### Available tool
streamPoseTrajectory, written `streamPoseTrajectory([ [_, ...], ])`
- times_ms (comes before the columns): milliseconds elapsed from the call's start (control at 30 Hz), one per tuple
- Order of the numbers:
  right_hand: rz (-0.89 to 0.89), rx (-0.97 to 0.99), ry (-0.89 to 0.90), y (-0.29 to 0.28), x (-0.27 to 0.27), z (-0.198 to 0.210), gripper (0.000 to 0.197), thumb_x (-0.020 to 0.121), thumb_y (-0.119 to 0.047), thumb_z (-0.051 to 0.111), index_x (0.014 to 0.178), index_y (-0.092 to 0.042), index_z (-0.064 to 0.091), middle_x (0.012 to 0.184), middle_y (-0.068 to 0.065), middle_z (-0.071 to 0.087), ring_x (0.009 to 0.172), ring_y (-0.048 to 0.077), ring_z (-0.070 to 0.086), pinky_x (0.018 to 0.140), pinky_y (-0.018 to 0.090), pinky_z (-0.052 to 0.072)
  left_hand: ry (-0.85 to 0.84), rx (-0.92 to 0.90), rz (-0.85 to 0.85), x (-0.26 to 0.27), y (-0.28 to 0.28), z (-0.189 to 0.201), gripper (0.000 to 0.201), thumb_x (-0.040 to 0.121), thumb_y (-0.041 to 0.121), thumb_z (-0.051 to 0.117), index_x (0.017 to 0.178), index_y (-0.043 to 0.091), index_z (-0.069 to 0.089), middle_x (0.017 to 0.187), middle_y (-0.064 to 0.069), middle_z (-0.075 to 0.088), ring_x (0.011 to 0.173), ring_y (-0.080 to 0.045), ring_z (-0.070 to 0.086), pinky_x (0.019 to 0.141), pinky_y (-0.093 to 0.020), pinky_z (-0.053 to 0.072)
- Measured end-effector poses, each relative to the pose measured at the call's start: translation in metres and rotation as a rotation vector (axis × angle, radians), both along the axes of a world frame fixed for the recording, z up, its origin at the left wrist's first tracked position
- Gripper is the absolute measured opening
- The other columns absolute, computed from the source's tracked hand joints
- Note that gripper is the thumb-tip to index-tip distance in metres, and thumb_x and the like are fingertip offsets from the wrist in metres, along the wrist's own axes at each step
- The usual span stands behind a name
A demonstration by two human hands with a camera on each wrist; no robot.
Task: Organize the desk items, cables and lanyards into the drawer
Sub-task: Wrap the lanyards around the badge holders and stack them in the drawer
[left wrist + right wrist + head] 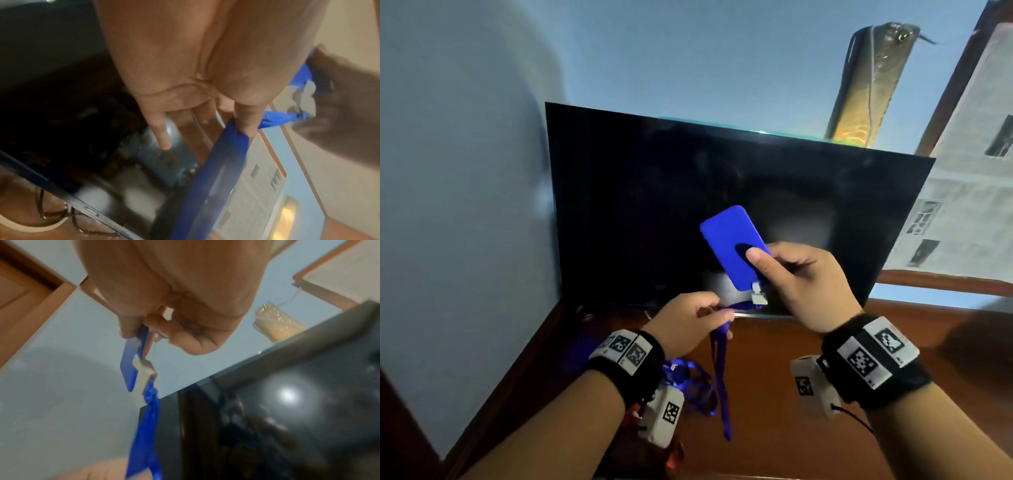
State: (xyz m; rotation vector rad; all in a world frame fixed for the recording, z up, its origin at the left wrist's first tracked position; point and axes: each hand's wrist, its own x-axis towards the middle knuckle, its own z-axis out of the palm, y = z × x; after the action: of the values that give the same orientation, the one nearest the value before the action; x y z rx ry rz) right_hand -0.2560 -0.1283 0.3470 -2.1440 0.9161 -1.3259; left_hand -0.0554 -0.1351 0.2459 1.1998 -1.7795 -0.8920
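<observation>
Badge holder (729, 246) pinched by right hand (804, 284); left hand (688, 325) grips lanyard (720, 370).

Dim bluish room; wrist views motion-blurred; glare spot on screen (287, 394) (wide-angle bending edges).

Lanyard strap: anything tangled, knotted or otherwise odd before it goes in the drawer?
Yes. The blue strap is bunched into a knot right below the grey clip of the blue card holder. More blue strap lies in a loose, tangled heap on the desk under the left hand.
</observation>
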Motion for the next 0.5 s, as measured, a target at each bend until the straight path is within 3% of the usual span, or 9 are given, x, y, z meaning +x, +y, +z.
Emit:
streamPoseTrajectory([
  [100,0.014,0.142,-0.013,0.01,-0.016,-0.013,0.023,0.1,-0.033,0.062,0.091,-0.023,0.08,0.048,0.008,0.061,0.04,0.023,0.057,0.048,0.034,0.051,0.096,-0.014,0.119,0.01,-0.007,0.01,0.016,0.102,0.02,0.061,0.097,0.009,0.071,0.061,0.002,0.065,0.064,-0.018,0.065,0.075,-0.042,0.057],
  [133,0.012,0.193,-0.024,0.012,-0.02,-0.02,0.021,0.1,-0.031,0.061,0.094,-0.022,0.08,0.047,0.013,0.06,0.038,0.025,0.057,0.048,0.038,0.052,0.117,-0.013,0.146,0.014,-0.011,0.012,0.015,0.103,0.017,0.06,0.097,0.009,0.071,0.058,0.004,0.058,0.059,-0.016,0.059,0.07,-0.043,0.057],
  [167,0.018,0.245,-0.047,0.014,-0.022,-0.027,0.019,0.1,-0.027,0.062,0.098,-0.02,0.079,0.051,0.015,0.064,0.042,0.028,0.061,0.049,0.039,0.055,0.114,-0.016,0.173,0.018,-0.015,0.014,0.015,0.103,0.016,0.059,0.096,0.011,0.07,0.058,0.006,0.054,0.056,-0.013,0.055,0.066,-0.041,0.056],
  [233,0.102,0.367,-0.161,0.016,-0.023,-0.041,0.015,0.1,-0.012,0.062,0.102,-0.016,0.077,0.077,0.017,0.076,0.065,0.032,0.075,0.058,0.039,0.062,0.09,-0.022,0.209,0.024,-0.019,0.022,0.017,0.104,0.013,0.055,0.093,0.017,0.068,0.061,0.007,0.057,0.056,-0.012,0.054,0.064,-0.036,0.053],
  [300,0.191,0.493,-0.291,0.015,-0.025,-0.054,0.023,0.094,0.003,0.061,0.105,-0.01,0.077,0.103,0.017,0.078,0.091,0.031,0.076,0.073,0.04,0.063,0.073,-0.024,0.205,0.029,-0.021,0.031,0.02,0.104,0.01,0.053,0.093,0.02,0.066,0.069,0.003,0.068,0.063,-0.013,0.059,0.068,-0.034,0.051],
  [333,0.227,0.542,-0.338,0.014,-0.027,-0.059,0.03,0.088,0.0,0.055,0.107,-0.005,0.078,0.11,0.019,0.076,0.097,0.031,0.073,0.08,0.04,0.06,0.044,-0.039,0.197,0.033,-0.022,0.034,0.019,0.105,0.012,0.053,0.094,0.019,0.067,0.072,0.001,0.072,0.067,-0.013,0.062,0.072,-0.034,0.052],
  [400,0.271,0.577,-0.368,0.013,-0.026,-0.064,0.039,0.083,-0.012,0.047,0.106,-0.001,0.077,0.115,0.021,0.074,0.102,0.035,0.07,0.088,0.043,0.052,-0.019,-0.074,0.194,0.041,-0.022,0.038,0.017,0.104,0.019,0.054,0.095,0.02,0.067,0.071,0.001,0.072,0.067,-0.013,0.063,0.076,-0.036,0.053],
  [467,0.206,0.44,-0.298,0.014,-0.021,-0.068,0.022,0.097,-0.016,0.06,0.101,-0.007,0.08,0.107,0.015,0.077,0.1,0.03,0.072,0.091,0.044,0.051,-0.043,-0.088,0.209,0.05,-0.02,0.039,0.015,0.103,0.024,0.055,0.093,0.024,0.067,0.063,0.008,0.065,0.061,-0.006,0.058,0.071,-0.035,0.048],
  [500,0.159,0.357,-0.238,0.014,-0.018,-0.069,0.012,0.096,-0.014,0.07,0.1,-0.011,0.081,0.101,0.011,0.079,0.095,0.023,0.073,0.088,0.042,0.054,-0.054,-0.094,0.217,0.053,-0.018,0.04,0.014,0.103,0.024,0.056,0.094,0.025,0.067,0.063,0.013,0.063,0.059,-0.001,0.055,0.07,-0.031,0.045],
])
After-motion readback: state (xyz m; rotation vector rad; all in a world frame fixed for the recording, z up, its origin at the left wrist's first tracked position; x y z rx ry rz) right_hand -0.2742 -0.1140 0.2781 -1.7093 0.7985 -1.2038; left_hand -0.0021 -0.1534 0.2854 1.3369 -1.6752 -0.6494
